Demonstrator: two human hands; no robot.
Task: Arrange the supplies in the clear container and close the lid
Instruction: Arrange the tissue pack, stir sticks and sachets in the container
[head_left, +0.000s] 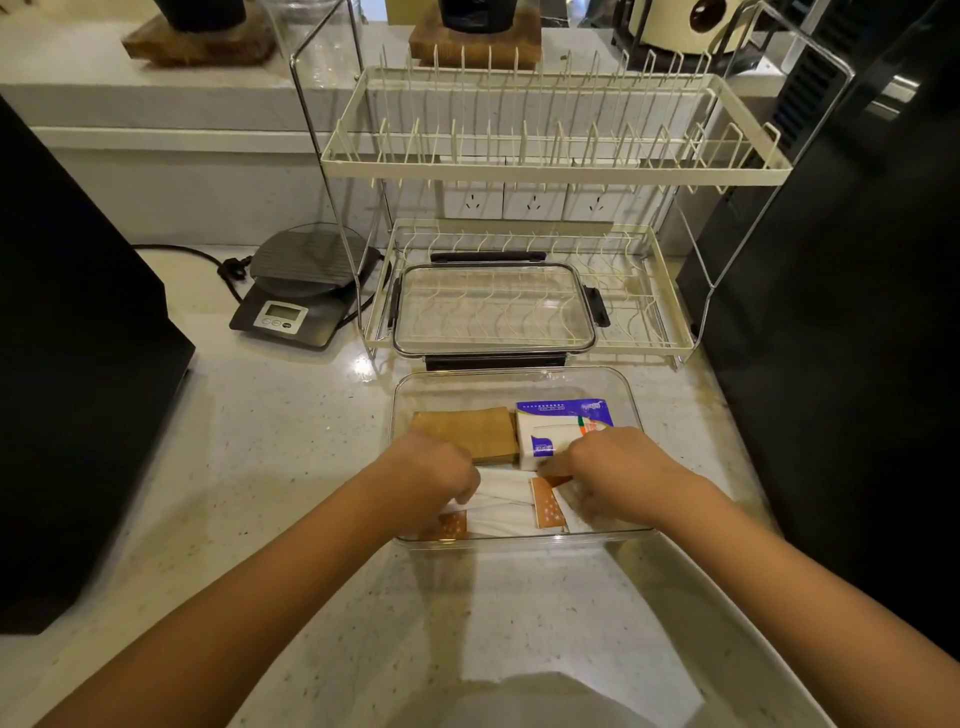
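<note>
Hands work inside the clear container (511, 382): left hand (434, 470) and right hand (618, 475) both pinch white-and-orange packets (545, 506); lid (493, 306) rests on the dish rack (649, 317).

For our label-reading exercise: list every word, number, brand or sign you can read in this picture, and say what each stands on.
Nothing can be quoted as it reads.
Tissue pack in the clear container: white print on its purple bands, too blurred to read.
Kitchen scale: display blank, button marks too small to read.
Orange packets: a pale pattern only, no text visible.
Lid: no text.
</note>
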